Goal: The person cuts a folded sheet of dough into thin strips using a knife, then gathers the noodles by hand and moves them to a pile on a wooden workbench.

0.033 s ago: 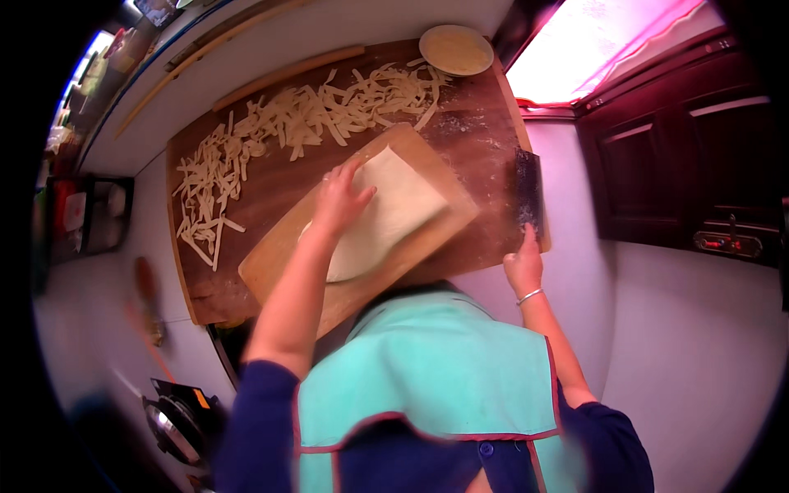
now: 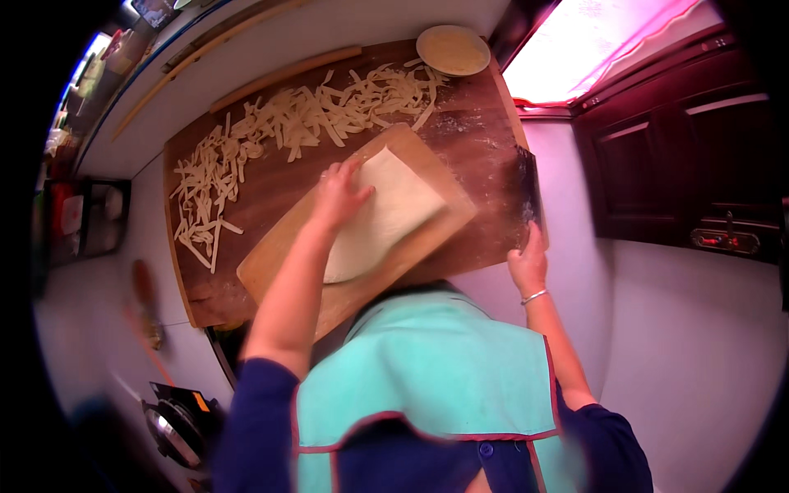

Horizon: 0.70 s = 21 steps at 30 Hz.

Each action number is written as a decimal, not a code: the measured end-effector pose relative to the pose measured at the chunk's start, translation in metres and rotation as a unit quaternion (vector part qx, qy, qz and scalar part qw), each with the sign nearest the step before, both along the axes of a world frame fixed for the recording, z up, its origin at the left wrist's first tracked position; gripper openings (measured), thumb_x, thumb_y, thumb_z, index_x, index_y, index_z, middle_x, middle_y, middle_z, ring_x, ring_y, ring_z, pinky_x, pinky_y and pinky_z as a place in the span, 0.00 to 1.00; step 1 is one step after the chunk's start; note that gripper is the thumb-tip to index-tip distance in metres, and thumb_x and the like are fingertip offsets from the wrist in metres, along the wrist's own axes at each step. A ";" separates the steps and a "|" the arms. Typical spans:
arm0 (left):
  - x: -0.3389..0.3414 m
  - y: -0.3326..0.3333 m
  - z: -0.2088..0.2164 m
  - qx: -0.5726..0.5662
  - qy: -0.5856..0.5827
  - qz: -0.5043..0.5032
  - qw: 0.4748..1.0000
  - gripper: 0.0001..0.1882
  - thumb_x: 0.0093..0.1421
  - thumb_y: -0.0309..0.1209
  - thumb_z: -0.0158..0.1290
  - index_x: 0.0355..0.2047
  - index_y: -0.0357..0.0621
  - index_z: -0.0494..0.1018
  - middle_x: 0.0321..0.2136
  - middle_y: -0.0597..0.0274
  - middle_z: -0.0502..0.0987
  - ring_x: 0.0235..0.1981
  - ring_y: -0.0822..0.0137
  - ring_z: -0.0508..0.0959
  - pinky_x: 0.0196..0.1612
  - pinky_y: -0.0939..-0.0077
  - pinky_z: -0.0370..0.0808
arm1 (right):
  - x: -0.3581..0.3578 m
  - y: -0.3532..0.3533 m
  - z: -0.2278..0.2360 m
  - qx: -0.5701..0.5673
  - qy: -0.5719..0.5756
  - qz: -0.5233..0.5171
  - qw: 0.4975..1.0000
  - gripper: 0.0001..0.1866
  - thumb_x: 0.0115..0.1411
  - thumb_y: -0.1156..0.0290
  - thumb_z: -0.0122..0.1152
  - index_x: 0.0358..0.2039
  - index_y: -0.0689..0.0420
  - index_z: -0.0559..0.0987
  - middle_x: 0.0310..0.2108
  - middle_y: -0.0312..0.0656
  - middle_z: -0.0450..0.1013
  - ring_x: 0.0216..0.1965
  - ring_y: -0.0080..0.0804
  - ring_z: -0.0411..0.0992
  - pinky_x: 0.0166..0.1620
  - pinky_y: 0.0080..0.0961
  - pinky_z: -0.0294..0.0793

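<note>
Here, the sheet of dough (image 2: 393, 209) lies on a wooden board (image 2: 442, 171) directly in front of you, the board resting in turn on the brown worktop (image 2: 486, 156), with its lowest corner appearing to jut past the near edge. Your left hand (image 2: 339, 195) rests on the upper left part of the sheet, open and palm down, its thumb set apart from the fingers; it grips nothing. Your right hand (image 2: 529, 259) is at the right edge of the worktop, apparently closed about the handle of a dark-bladed knife (image 2: 528, 185); the handle itself is hidden, and whether the blade touches the surface cannot be told.

As to progress, a large share of cutting appears done: many pale strips (image 2: 316, 115) lie loosely heaped in a band along the far and left sides of the worktop. The sheet beneath your left hand shows no cuts and is judged to be the portion left. Its layers, if folded, cannot be counted.

Note the orientation: the sheet's long axis runs obliquely, from lower left to upper right, roughly parallel to that of the board. One pointed corner faces away from you; another points rightward. The knife's blade extends away from you, nearly along the worktop's right side.
</note>
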<state>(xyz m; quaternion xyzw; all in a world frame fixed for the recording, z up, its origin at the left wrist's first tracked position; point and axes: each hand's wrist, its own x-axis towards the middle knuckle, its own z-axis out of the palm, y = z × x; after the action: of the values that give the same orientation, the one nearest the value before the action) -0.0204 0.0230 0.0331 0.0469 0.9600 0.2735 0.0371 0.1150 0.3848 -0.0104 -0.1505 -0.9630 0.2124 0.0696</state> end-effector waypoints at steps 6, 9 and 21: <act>-0.013 -0.015 -0.001 0.072 -0.187 0.056 0.978 0.26 0.50 0.45 0.64 0.40 0.37 0.73 0.34 0.48 0.80 0.36 0.53 0.80 0.41 0.64 0.74 | -0.051 -0.038 0.103 -0.101 0.035 0.111 0.988 0.22 0.56 0.71 0.56 0.52 0.57 0.70 0.41 0.51 0.75 0.39 0.49 0.75 0.41 0.36 0.75; -0.003 -0.017 -0.006 0.084 -0.192 0.080 0.974 0.27 0.49 0.46 0.64 0.40 0.37 0.73 0.36 0.47 0.79 0.39 0.53 0.79 0.42 0.64 0.74 | -0.085 -0.073 0.104 -0.074 0.025 0.210 0.975 0.17 0.57 0.68 0.56 0.48 0.54 0.71 0.37 0.50 0.76 0.37 0.50 0.75 0.38 0.39 0.75; 0.015 0.037 -0.020 0.053 0.222 -0.235 0.945 0.19 0.48 0.25 0.58 0.43 0.44 0.74 0.45 0.58 0.73 0.51 0.54 0.71 0.53 0.60 0.70 | -0.105 -0.106 0.090 0.008 -0.068 0.321 0.945 0.06 0.56 0.74 0.52 0.34 0.56 0.68 0.31 0.51 0.73 0.30 0.55 0.73 0.31 0.45 0.73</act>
<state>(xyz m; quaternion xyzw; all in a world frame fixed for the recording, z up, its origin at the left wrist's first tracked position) -0.0055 0.0601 0.0128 0.3323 0.8899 0.2901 -0.1162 0.0101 0.2789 0.0800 0.1529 -0.9645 0.2046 -0.0663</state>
